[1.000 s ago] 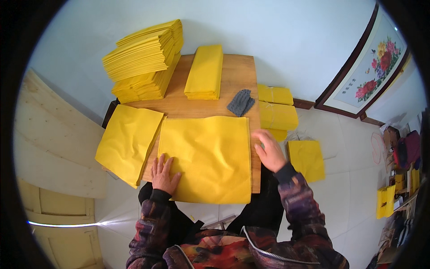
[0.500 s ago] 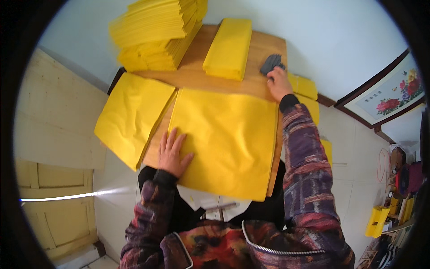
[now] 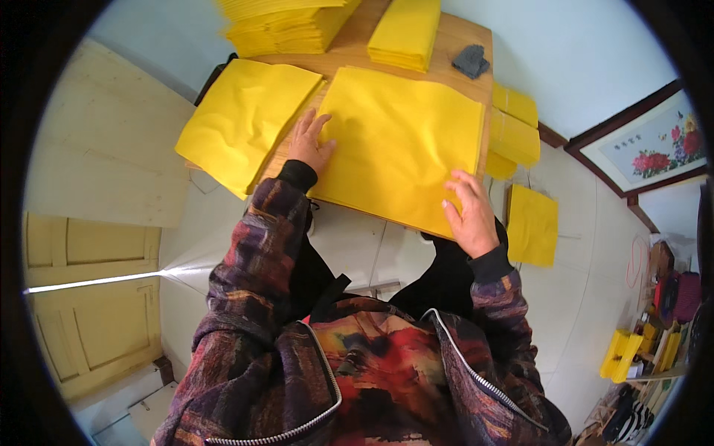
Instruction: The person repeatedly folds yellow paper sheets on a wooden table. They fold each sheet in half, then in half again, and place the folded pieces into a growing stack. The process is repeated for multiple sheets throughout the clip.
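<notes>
A flat yellow sheet (image 3: 401, 141), apparently the top of a thin stack, lies on the wooden table in front of me. My left hand (image 3: 311, 143) rests by its left edge with the fingers apart. Over its near right corner, my right hand (image 3: 473, 215) has its fingers spread and slightly bent, and I see nothing held in it. Another yellow sheet pile (image 3: 245, 119) lies to the left, jutting past the table edge. A small grey bundle (image 3: 471, 62), perhaps cloth, sits untouched near the far right corner.
The wooden table (image 3: 357, 37) carries a tall yellow stack (image 3: 286, 26) at the far left and a narrower folded yellow stack (image 3: 405, 33) beside it. Tied yellow bundles (image 3: 513, 134) and a yellow pile (image 3: 532, 227) stand right of the table. A framed flower picture (image 3: 647, 141) leans by the wall.
My right hand has let go of the grey bundle and come back to the sheet's near right corner. My left hand stays near the left edge, now farther up. The view has shifted.
</notes>
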The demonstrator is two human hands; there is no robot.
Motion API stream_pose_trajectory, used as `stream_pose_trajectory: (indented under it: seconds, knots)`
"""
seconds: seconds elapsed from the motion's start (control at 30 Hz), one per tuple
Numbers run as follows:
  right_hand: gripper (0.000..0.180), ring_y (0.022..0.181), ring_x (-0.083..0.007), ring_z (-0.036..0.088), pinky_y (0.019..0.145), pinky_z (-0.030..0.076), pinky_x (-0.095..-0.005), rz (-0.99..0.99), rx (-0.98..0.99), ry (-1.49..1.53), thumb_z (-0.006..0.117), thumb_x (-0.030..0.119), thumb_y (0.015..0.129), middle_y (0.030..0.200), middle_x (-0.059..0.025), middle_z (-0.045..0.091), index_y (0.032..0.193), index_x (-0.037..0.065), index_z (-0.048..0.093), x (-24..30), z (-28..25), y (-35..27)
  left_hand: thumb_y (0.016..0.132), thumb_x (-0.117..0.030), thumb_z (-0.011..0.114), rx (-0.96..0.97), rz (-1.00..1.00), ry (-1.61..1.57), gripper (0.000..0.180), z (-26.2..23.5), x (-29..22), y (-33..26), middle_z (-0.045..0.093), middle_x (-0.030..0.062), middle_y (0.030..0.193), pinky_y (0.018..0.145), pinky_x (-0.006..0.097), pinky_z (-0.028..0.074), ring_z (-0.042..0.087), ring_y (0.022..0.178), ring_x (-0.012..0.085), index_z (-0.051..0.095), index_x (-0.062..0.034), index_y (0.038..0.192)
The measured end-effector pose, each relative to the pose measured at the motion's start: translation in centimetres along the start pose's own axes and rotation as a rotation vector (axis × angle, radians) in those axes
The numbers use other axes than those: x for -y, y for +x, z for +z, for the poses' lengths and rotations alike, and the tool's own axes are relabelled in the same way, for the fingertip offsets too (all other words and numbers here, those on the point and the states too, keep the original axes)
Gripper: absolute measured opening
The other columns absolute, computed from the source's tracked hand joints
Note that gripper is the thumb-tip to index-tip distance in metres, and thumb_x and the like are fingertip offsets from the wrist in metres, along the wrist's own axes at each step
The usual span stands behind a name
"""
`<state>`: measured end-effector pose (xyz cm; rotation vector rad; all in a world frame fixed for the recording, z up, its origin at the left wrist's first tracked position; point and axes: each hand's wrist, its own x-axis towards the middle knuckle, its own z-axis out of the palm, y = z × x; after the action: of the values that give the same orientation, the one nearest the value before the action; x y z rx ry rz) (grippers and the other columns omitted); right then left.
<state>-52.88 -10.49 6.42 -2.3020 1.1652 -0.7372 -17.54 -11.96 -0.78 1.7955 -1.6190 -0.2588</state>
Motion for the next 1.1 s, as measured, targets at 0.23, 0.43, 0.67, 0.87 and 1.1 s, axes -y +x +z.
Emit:
stream_pose_trajectory:
  seconds: [0.23, 0.43, 0.67, 0.87, 1.1]
  knots:
    - [0.031, 0.119, -0.0374, 0.047, 0.101, 0.039, -0.0434, -0.012, -0.011, -0.113, 0.068, 0.006, 0.077, 0.125, -0.0187, 0.05, 0.106, 0.001, 0.059, 0.2, 2.9, 0.0, 0.079, -0.012, 0.063, -0.066, -0.106, 0.045, 0.046, -2.3, -0.8, -3.9, 0.063, 0.0194, 0.114, 0.092, 0.038, 0.047, 0.059, 0.108, 0.0313, 0.056, -0.0009, 0.123]
    - [0.03, 0.123, -0.0375, 0.045, 0.105, 0.036, -0.0395, 0.122, -0.211, 0.004, 0.065, 0.009, 0.08, 0.128, -0.0221, 0.05, 0.107, 0.0, 0.057, -3.7, 2.0, 2.9, 0.084, -0.014, 0.062, 0.118, -0.363, -0.466, 0.053, -3.6, 0.4, -1.4, 0.061, 0.0144, 0.118, 0.088, 0.037, 0.048, 0.059, 0.107, 0.0272, 0.046, 0.0004, 0.133]
    - [0.034, 0.123, -0.0375, 0.044, 0.105, 0.035, -0.0402, 0.206, -0.099, -0.094, 0.065, 0.009, 0.081, 0.13, -0.0209, 0.049, 0.111, -0.001, 0.055, -5.0, 2.6, 4.1, 0.081, -0.024, 0.066, 0.023, -0.146, 0.214, 0.056, -6.4, 0.4, -1.2, 0.049, 0.0126, 0.136, 0.102, 0.045, 0.038, 0.045, 0.124, 0.0372, 0.049, -0.014, 0.133]
    - [0.035, 0.126, -0.0372, 0.042, 0.104, 0.037, -0.0419, 0.201, -0.153, -0.144, 0.065, 0.008, 0.08, 0.135, -0.0177, 0.045, 0.113, 0.001, 0.055, -4.7, 3.0, 3.4, 0.079, -0.035, 0.07, 0.068, -0.143, 0.604, 0.061, -8.8, 2.7, 1.3, 0.039, 0.0068, 0.145, 0.108, 0.05, 0.027, 0.033, 0.134, 0.0333, 0.047, -0.0245, 0.135]
    - [0.033, 0.126, -0.0368, 0.042, 0.106, 0.034, -0.0416, 0.214, -0.182, -0.117, 0.063, 0.005, 0.08, 0.135, -0.0188, 0.045, 0.112, 0.0, 0.055, -4.2, 3.2, 3.3, 0.078, -0.038, 0.07, -0.013, -0.176, 0.489, 0.056, -7.4, 5.1, 3.1, 0.047, 0.0043, 0.138, 0.104, 0.05, 0.029, 0.037, 0.131, 0.0291, 0.054, -0.0234, 0.129]
